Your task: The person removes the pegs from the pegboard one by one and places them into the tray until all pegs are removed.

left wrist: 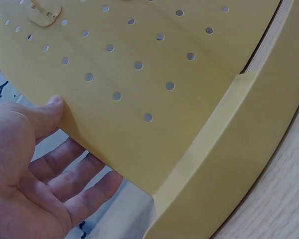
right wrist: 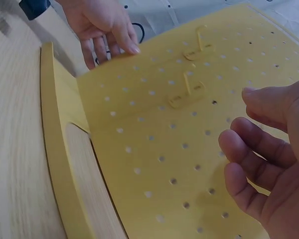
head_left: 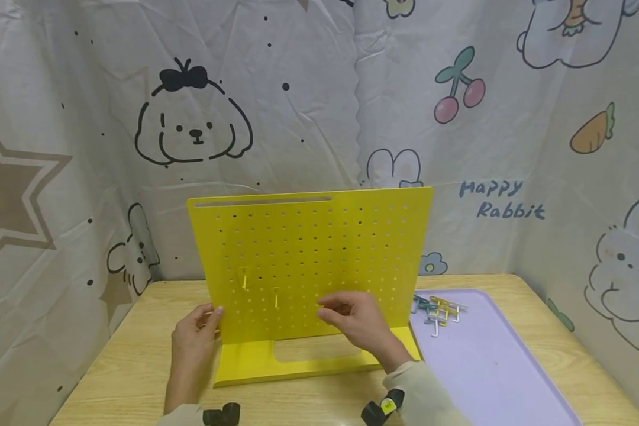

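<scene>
Pale sleeves [head_left: 426,393] with black wrist cameras [head_left: 371,415] are crossing the bottom of the frame, closest to the viewer. Behind everything, a printed cloth [head_left: 319,154] is filling the upper half, and a wooden table [head_left: 117,355] is spreading below it. The yellow board [head_left: 314,234], full of small holes, is standing at the centre of the frame on its own foot. At the lower right, a lilac tray [head_left: 490,355] is lying beside it.

At the lower left, the left hand [head_left: 194,337] is clasping the board's side edge. Right of centre, the right hand [head_left: 357,319] is hovering before the board's lower part with thumb and fingers bent toward one another; whether they are pinching anything I cannot tell.

Smallest are the hooks. One hook [head_left: 244,281] and a lower hook [head_left: 276,299] are already sitting on the board, left of centre, while a loose pile of hooks [head_left: 444,309] is lying on the tray's far end, so the hanging seems to be at an early stage, with most hooks waiting.

Only the head view is showing the tray. The left wrist view is revealing the thumb on the board's front and fingers behind its edge; the right wrist view is showing both mounted hooks' upturned ends.
</scene>
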The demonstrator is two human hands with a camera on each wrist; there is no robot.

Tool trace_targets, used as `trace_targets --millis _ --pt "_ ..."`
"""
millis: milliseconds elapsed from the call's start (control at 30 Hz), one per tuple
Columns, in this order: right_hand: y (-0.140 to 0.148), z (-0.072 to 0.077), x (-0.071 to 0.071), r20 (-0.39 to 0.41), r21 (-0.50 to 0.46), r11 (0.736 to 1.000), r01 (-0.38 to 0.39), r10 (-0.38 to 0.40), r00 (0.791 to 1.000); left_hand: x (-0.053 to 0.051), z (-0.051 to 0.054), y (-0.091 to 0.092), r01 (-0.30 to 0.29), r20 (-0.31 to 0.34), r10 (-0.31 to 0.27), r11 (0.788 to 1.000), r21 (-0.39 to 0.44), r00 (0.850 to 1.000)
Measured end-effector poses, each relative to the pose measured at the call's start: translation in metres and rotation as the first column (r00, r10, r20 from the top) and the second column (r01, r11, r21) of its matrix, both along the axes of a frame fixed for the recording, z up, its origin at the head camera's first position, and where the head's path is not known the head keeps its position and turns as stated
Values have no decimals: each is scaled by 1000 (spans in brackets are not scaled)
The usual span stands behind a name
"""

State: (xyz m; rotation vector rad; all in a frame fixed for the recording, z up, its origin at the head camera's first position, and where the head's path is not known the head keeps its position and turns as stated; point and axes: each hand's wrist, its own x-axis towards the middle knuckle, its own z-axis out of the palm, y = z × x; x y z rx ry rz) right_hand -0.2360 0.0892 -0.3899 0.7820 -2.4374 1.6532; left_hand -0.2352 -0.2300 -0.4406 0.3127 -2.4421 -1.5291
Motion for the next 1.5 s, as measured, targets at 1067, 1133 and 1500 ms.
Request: trace_targets --millis 1067,1133,1500 --pt "-75 -6 -20 53 84 996 -24 19 998 -2 -2 1 -9 -50 10 1000 22 999" --pt "-76 -6 -20 49 81 996 -23 19 999 -2 -2 1 -7 -52 8 1000 20 999" --pt "-77 -6 -18 51 42 999 -19 17 999 -2 -2 0 -16 -50 16 1000 -2 999"
